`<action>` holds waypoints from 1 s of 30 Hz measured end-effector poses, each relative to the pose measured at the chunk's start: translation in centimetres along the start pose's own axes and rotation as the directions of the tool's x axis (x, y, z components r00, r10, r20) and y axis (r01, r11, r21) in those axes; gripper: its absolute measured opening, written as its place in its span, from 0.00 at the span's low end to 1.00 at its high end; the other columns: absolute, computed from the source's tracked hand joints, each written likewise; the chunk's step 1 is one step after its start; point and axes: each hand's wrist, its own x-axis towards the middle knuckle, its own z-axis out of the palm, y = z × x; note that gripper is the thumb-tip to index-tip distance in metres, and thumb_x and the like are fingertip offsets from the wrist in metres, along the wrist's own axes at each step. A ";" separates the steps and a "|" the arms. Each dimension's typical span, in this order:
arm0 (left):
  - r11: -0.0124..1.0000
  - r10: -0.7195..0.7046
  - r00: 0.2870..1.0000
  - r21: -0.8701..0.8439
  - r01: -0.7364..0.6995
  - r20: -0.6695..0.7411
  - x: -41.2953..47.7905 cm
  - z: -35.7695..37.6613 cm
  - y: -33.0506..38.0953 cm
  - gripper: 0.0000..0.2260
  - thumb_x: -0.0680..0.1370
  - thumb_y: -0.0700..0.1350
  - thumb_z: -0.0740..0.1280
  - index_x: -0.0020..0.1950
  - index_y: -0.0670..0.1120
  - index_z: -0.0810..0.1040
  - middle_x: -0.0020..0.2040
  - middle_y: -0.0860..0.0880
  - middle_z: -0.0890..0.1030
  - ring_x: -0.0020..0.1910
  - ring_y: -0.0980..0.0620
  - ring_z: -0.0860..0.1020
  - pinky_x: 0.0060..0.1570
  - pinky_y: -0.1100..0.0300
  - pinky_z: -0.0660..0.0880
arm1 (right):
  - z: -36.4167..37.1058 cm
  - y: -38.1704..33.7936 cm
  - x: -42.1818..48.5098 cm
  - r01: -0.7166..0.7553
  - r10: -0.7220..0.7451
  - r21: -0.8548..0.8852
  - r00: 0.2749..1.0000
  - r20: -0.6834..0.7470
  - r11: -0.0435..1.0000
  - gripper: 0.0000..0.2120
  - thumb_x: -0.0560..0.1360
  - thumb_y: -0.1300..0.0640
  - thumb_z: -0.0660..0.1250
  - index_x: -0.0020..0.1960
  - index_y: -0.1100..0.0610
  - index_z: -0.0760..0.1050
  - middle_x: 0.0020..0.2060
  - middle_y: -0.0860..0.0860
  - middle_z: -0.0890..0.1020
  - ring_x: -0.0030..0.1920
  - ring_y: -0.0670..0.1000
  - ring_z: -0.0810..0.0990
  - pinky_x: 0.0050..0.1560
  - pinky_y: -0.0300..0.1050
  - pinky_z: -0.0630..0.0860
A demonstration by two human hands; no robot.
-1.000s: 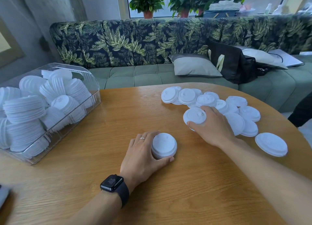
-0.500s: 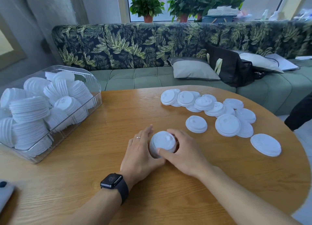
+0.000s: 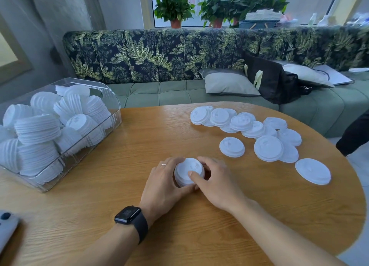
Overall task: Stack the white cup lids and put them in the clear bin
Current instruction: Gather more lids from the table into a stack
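Observation:
A short stack of white cup lids (image 3: 186, 171) stands on the wooden table (image 3: 123, 215) in front of me. My left hand (image 3: 163, 184) curls round its left side, thumb underneath at the front. My right hand (image 3: 216, 182) wraps the right side, with its thumb pressed on the top lid. Several loose white lids (image 3: 249, 130) lie scattered at the table's right, some overlapping. The clear bin (image 3: 85, 152) sits at the left edge, packed with several stacks of lids lying on their sides.
A grey device (image 3: 7, 225) lies at the table's near left corner. Behind the table runs a green sofa (image 3: 159, 94) with a grey cushion (image 3: 229, 84) and a black bag (image 3: 273, 80). A dark-clothed person (image 3: 357, 134) is at the right edge.
My right hand left the scattered lids, carried one lid to the stack and now holds the stack together with my left hand. The view tilted down slightly.

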 end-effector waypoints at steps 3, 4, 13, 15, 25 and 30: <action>1.000 0.013 1.000 0.027 -0.013 0.016 0.0 -0.1 0.2 0.35 0.67 0.74 0.68 0.69 0.59 0.69 0.65 0.65 0.73 0.65 0.65 0.68 0.66 0.61 0.64 | 0.0 0.2 0.1 -0.008 0.008 -0.008 1.000 0.005 1.000 0.23 0.77 0.42 0.69 0.70 0.47 0.75 0.63 0.42 0.78 0.67 0.45 0.72 0.70 0.48 0.71; 0.999 0.020 0.999 0.037 -0.021 0.028 0.1 -0.3 0.2 0.36 0.66 0.74 0.68 0.69 0.60 0.69 0.66 0.65 0.72 0.66 0.65 0.68 0.67 0.61 0.63 | 0.0 0.2 0.1 -0.015 0.015 -0.001 1.000 0.011 1.000 0.23 0.76 0.42 0.69 0.70 0.46 0.75 0.62 0.42 0.78 0.67 0.44 0.72 0.70 0.48 0.72; 0.984 -0.043 0.988 0.175 0.016 0.151 0.3 -1.4 -0.8 0.39 0.69 0.73 0.67 0.75 0.56 0.69 0.76 0.60 0.64 0.76 0.58 0.58 0.76 0.57 0.53 | -0.5 0.3 0.0 -0.115 0.117 -0.041 0.992 0.051 0.993 0.21 0.76 0.39 0.68 0.66 0.46 0.77 0.58 0.44 0.75 0.65 0.46 0.70 0.67 0.45 0.70; 0.986 -0.058 0.986 0.167 0.031 0.159 0.3 -1.4 -0.6 0.38 0.69 0.72 0.68 0.75 0.55 0.69 0.76 0.59 0.65 0.76 0.58 0.58 0.76 0.57 0.53 | -0.5 0.2 0.0 -0.139 0.140 -0.021 0.988 0.061 0.990 0.21 0.76 0.39 0.69 0.66 0.46 0.77 0.58 0.44 0.75 0.64 0.46 0.70 0.67 0.46 0.71; 0.971 -0.089 0.981 -0.205 0.124 0.172 0.1 -1.8 1.3 0.29 0.71 0.55 0.78 0.69 0.57 0.71 0.59 0.63 0.80 0.60 0.63 0.76 0.62 0.63 0.71 | -1.5 -0.3 0.0 -0.224 0.224 0.371 0.974 0.044 0.901 0.20 0.70 0.52 0.79 0.57 0.47 0.76 0.51 0.42 0.82 0.51 0.41 0.81 0.49 0.35 0.76; 0.693 -0.326 0.926 -0.619 0.370 0.188 1.3 -2.1 2.1 0.12 0.78 0.48 0.73 0.60 0.48 0.80 0.53 0.49 0.86 0.48 0.51 0.85 0.45 0.57 0.81 | -1.5 0.2 0.0 -0.206 0.211 0.525 0.976 0.050 0.826 0.19 0.70 0.54 0.80 0.57 0.47 0.79 0.51 0.43 0.85 0.53 0.44 0.84 0.55 0.41 0.81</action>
